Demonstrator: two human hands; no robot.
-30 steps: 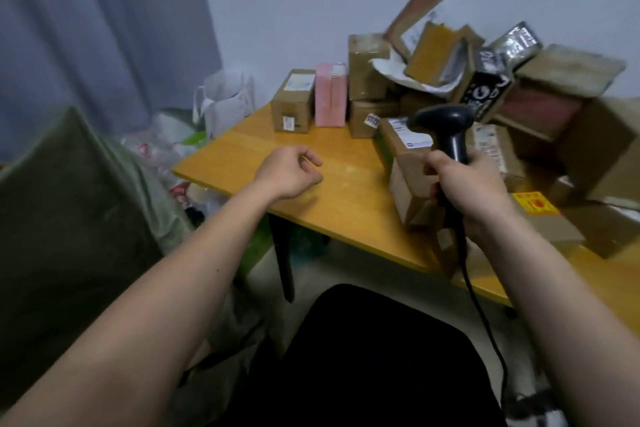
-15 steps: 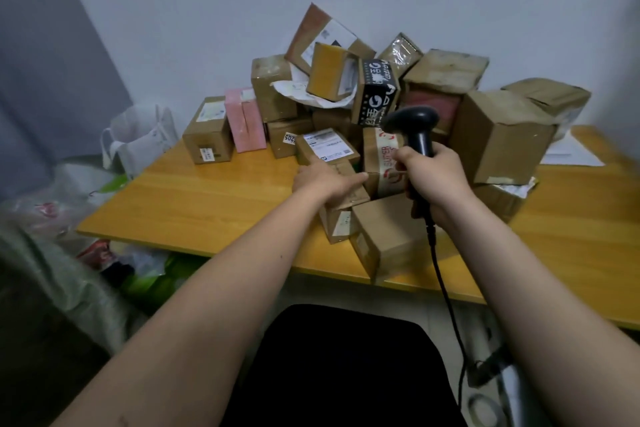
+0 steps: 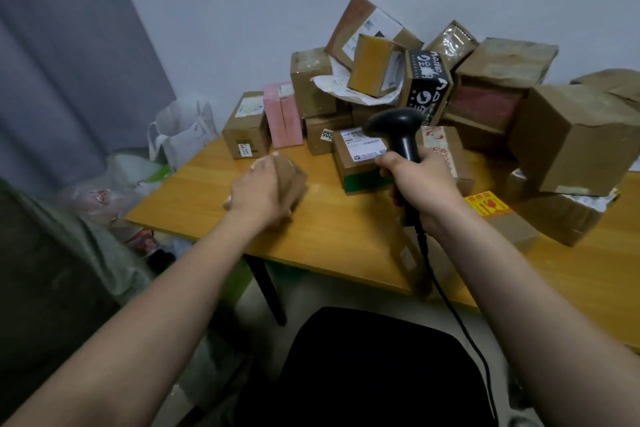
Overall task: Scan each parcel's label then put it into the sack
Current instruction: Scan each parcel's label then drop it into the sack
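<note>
Two hands, left [image 3: 258, 191] gripping small brown parcel [image 3: 289, 180], right [image 3: 420, 184] clutching scanner [image 3: 398, 130]

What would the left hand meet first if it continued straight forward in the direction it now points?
Probably the pink box or the brown box beside it, past bare table. The left hand grips a small parcel; motion blur makes the exact line uncertain.

Bare forearms [image 3: 145, 333], no sleeves, black trousers [image 3: 363, 367]
</note>
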